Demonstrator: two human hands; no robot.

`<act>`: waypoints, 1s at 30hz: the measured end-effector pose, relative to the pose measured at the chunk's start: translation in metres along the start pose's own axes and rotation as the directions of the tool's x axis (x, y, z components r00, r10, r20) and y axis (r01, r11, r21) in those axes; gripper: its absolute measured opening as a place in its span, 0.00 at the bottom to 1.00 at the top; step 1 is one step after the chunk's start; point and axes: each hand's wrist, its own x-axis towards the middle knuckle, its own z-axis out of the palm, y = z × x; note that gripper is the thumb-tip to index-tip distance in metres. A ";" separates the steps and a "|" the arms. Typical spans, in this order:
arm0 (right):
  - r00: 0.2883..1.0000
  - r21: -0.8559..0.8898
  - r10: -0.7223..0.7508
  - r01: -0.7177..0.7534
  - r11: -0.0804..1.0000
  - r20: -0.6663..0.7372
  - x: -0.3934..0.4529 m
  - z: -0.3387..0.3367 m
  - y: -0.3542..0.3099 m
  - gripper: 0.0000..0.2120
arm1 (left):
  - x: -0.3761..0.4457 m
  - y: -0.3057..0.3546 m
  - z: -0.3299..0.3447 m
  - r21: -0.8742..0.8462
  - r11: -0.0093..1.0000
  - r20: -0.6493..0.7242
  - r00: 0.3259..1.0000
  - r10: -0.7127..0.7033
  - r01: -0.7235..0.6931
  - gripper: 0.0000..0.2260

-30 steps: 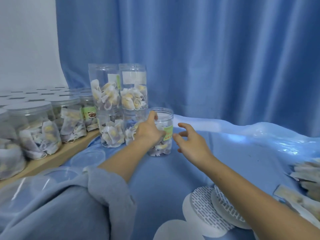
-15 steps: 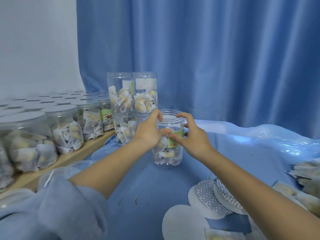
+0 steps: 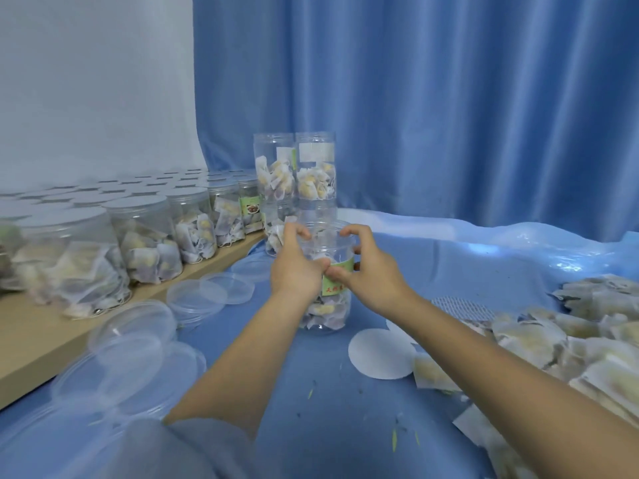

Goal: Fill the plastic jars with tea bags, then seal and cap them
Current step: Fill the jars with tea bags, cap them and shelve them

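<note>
While both hands closed around it, the clear, round plastic jar with a green label [image 3: 328, 288] stood upright on the blue-covered surface [image 3: 311, 392], just in front of the stacked pairs of filled clear jars [image 3: 295, 174]. The left hand [image 3: 295, 267] curled its fingers round the jar's left wall, index finger hooked at the open rim; the right hand [image 3: 370, 267] gripped the right wall likewise, thumb on the label. That two-sided hold probably served to steady or shift the uncapped jar toward the supplies.

Its mouth was open, with no seal or cap on it. White paper tea bags filled roughly the lower half, packed loosely, and the upper part looked empty, so filling seemed unfinished.

Within easy reach lay what the remaining steps needed: round white seal discs [image 3: 380, 354] just right of the jar, a heap of loose pale tea bags [image 3: 560, 344] further right, and clear plastic lids [image 3: 197, 299] scattered to the left. Capped, filled jars [image 3: 145, 243] lined a wooden shelf [image 3: 41, 340] along the left.
</note>
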 end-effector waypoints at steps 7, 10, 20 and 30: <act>1.000 -0.030 -0.004 0.003 1.000 -0.012 -0.027 0.009 0.004 0.26 | -0.034 -0.017 0.003 -0.118 0.991 -0.128 0.988 -0.085 0.070 0.29; 1.000 -0.001 0.004 -0.004 1.000 -0.009 -0.031 0.010 0.008 0.28 | -0.044 -0.024 0.008 -0.119 0.989 -0.162 0.981 -0.106 0.088 0.37; 0.961 -0.499 0.166 -0.036 0.866 0.220 -0.054 -0.025 0.020 0.24 | -0.074 -0.057 0.024 -0.040 0.997 -0.058 0.996 -0.072 0.070 0.09; 0.835 -0.845 0.429 0.077 0.529 0.345 -0.088 -0.062 0.023 0.16 | -0.075 -0.057 0.027 -0.073 0.994 0.039 0.996 -0.077 0.080 0.04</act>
